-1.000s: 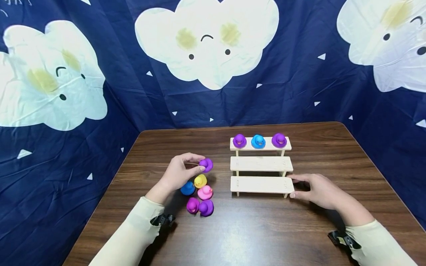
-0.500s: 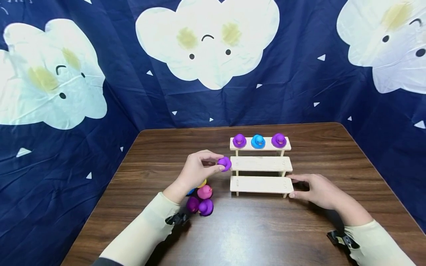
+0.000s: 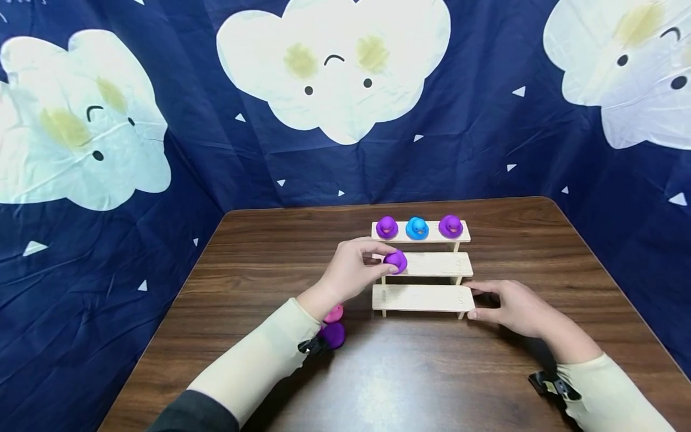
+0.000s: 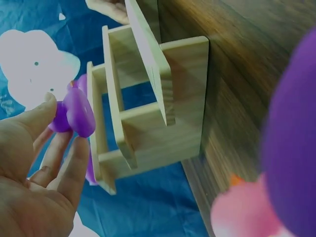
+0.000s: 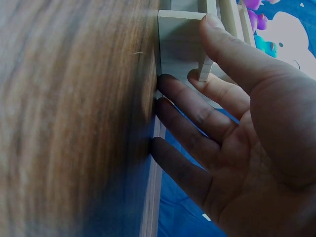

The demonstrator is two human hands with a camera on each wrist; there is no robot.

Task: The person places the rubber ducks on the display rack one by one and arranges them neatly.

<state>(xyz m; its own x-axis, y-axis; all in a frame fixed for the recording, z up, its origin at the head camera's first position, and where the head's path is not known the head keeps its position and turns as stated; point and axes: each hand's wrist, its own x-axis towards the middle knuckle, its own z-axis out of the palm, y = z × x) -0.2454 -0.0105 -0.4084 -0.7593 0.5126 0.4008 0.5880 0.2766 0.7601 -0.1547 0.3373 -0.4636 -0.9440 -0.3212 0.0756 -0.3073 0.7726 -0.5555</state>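
Note:
Between the thumb and fingers of my left hand [image 3: 356, 268] is a purple rubber duck [image 3: 396, 262], at the left end of the middle board of a three-step wooden shelf [image 3: 423, 298]. Whether its base touches the board is hard to tell. In the left wrist view, the pinched duck [image 4: 79, 113] is beside the upper boards. My right hand [image 3: 515, 309] holds the shelf's right end, thumb at the front edge of the lowest board and forefinger behind it. Along the top board sit a purple duck [image 3: 387, 227], a blue duck [image 3: 417, 228] and another purple duck [image 3: 450, 227].
Left of the shelf, a pink duck [image 3: 334, 313] and a purple duck [image 3: 333, 335] show on the brown wooden table [image 3: 421, 372], partly covered by my left forearm. A dark blue cloth [image 3: 302, 162] with cloud prints hangs behind the table.
My left hand has carried the purple duck rightward from above the loose ducks to the middle board, its forearm now covering several of them. The right hand keeps its place on the shelf.

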